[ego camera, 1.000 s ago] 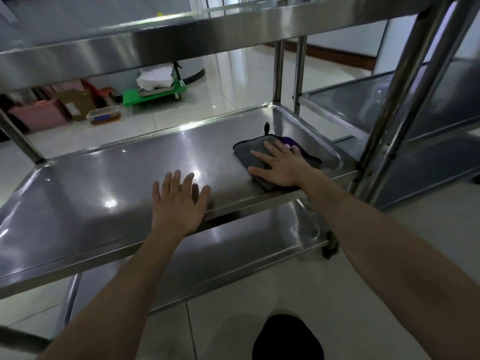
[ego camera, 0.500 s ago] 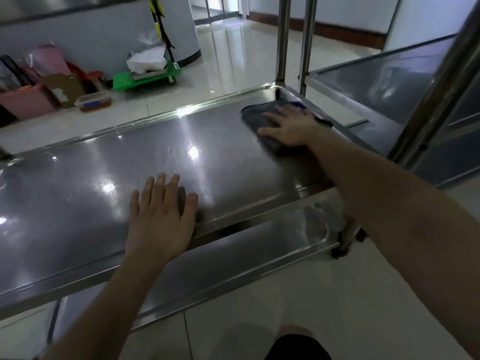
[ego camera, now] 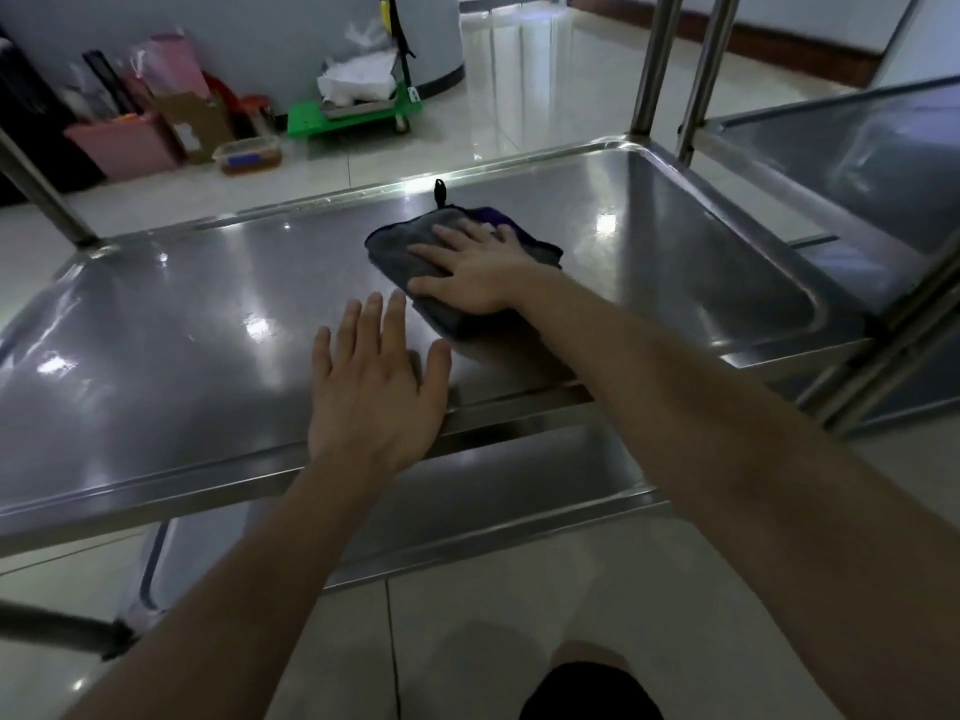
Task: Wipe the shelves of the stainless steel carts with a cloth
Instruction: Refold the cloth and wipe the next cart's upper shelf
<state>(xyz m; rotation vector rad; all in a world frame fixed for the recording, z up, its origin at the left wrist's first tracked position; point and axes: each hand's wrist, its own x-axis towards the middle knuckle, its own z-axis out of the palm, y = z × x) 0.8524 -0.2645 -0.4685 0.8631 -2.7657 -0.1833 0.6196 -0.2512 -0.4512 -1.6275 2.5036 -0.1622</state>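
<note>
Cloth (ego camera: 397,252) half hidden under flat right hand (ego camera: 480,275); cart posts (ego camera: 652,59) cropped

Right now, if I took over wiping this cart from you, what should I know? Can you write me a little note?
Left hand: open and flat on the middle shelf near its front edge, holding nothing.
Right hand: open, pressing the grey cloth flat near the middle of the same shelf.
Done: wiping this shelf is under way, but I cannot tell how much of it is clean.
Left: the rest of this shelf, the lower shelf, and the second cart on the right.
</note>
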